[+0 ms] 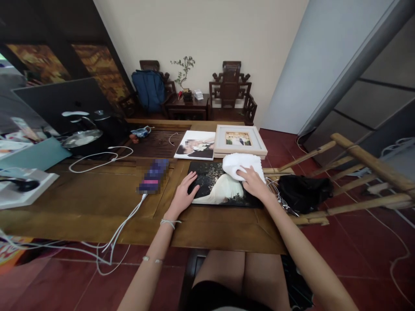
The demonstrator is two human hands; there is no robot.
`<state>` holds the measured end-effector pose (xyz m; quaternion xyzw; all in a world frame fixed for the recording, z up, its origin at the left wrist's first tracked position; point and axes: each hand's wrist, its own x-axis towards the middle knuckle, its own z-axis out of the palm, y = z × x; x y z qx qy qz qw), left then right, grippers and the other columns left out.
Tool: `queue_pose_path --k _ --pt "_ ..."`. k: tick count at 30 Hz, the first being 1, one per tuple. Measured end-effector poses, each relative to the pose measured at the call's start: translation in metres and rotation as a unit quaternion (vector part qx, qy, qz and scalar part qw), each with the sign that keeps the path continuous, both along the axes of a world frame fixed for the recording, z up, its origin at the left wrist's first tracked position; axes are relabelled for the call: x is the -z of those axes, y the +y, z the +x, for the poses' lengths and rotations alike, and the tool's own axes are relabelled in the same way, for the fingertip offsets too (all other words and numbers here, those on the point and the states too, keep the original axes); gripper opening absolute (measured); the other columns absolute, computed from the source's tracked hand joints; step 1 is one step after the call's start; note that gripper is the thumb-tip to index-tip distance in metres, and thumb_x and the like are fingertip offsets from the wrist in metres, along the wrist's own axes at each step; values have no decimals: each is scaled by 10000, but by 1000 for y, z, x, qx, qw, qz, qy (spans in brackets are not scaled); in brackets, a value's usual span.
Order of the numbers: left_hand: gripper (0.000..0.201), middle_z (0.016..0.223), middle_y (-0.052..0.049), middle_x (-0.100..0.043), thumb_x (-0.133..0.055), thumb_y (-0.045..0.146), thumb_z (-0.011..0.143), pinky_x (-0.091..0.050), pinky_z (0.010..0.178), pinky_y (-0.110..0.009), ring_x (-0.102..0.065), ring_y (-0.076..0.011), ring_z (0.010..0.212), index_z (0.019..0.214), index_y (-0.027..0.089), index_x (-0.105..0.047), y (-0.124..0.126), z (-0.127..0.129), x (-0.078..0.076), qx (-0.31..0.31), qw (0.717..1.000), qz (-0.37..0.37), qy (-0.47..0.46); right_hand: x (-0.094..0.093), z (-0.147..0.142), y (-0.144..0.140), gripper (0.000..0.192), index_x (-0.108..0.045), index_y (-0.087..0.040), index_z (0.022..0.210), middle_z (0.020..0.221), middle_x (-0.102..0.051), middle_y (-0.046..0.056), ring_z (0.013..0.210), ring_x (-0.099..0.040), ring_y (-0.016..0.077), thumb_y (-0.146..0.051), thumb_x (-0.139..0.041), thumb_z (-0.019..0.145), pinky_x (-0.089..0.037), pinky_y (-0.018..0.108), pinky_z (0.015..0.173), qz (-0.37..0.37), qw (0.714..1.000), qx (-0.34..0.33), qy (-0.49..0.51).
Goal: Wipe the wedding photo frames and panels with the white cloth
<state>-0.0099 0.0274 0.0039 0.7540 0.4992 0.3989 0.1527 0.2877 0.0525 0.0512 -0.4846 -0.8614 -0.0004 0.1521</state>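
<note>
A dark photo panel [214,190] with a pale gown pictured on it lies flat on the wooden table. My left hand [185,192] rests on its left edge, fingers spread and holding nothing. On the panel's upper right, my right hand [253,183] grips a folded white cloth [241,162], its fingers pressed into the fabric. The cloth and hand cover that corner of the picture. Just beyond lie a white-edged photo print [196,144] and a light wooden picture frame [256,144], which sits on top of another.
Left of my hand is a phone [154,175] with a white charging cable [125,220] trailing off the front edge. A glass-lidded pot [82,139] and a teal box [45,155] stand farther left. At right is a bamboo chair [311,211] with a black bag [304,192].
</note>
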Motion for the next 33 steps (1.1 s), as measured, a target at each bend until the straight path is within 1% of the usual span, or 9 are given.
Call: queue_pose_path --k 2,7,10,14,18,21,24,28,33 --pt "382 1362 -96 -503 -481 325 881 -331 1094 -468 -406 -224 1309 1240 202 -534 0 0 1 -1 1000 1 -1 2 -2 -20 595 -589 -157 1161 1257 -561 159 1288 -391 270 53 -376 648 -243 575 1055 2 1000 -8 -16" --pt "377 1364 -101 -499 -480 316 883 -327 1097 -463 -399 -223 1314 1238 202 -533 1 2 3 -4 1000 6 -4 4 -2 -107 541 -663 -176 989 1321 -523 122 1344 -295 301 79 -379 605 -224 626 1058 14 996 -84 -33" --pt "377 1359 -102 -503 -478 308 884 -323 1100 -459 -395 -222 1316 1239 193 -533 0 3 2 -3 1000 6 -4 5 2 -138 484 -675 -189 875 1324 -528 96 1337 -311 301 67 -391 578 -240 615 1063 8 994 -109 -22" --pt "380 1357 -109 -505 -490 306 877 -323 1103 -445 -399 -222 1313 1230 176 -542 0 2 0 -2 1000 3 -5 4 7 -118 498 -666 -193 928 1264 -571 113 1265 -427 261 37 -393 580 -287 552 1066 11 996 -93 -3" --pt "382 1359 -94 -506 -496 315 874 -325 1103 -452 -403 -223 1311 1232 190 -542 1 0 1 2 1000 2 -5 -7 8 -50 528 -638 -168 1036 1150 -632 125 1131 -537 259 16 -381 615 -334 496 1033 6 999 -39 0" --pt "385 1351 -99 -514 -499 318 874 -327 1103 -447 -405 -220 1310 1230 181 -545 2 0 1 4 1000 0 -5 -17 8 -1 522 -631 -163 1071 1000 -682 106 952 -605 264 0 -381 643 -434 409 906 -12 1000 0 1" --pt "384 1351 -102 -514 -496 316 875 -327 1101 -451 -407 -219 1308 1230 177 -545 1 0 0 1 1000 -2 -6 -18 10 23 519 -622 -154 1101 1013 -679 113 943 -602 281 -13 -384 662 -452 393 851 -18 1000 23 0" --pt "381 1355 -104 -510 -489 309 878 -324 1100 -456 -408 -222 1308 1230 175 -545 0 1 0 -3 1000 -3 -7 -4 11 6 567 -588 -145 1158 1198 -603 143 1179 -498 283 14 -375 657 -318 510 1024 2 1000 14 -2" --pt "380 1360 -115 -503 -489 297 878 -326 1099 -451 -407 -223 1309 1229 163 -545 -1 3 0 -8 1000 4 -6 4 11 -74 532 -626 -134 1067 1285 -536 168 1317 -348 300 51 -371 638 -239 593 1063 7 998 -53 -28"
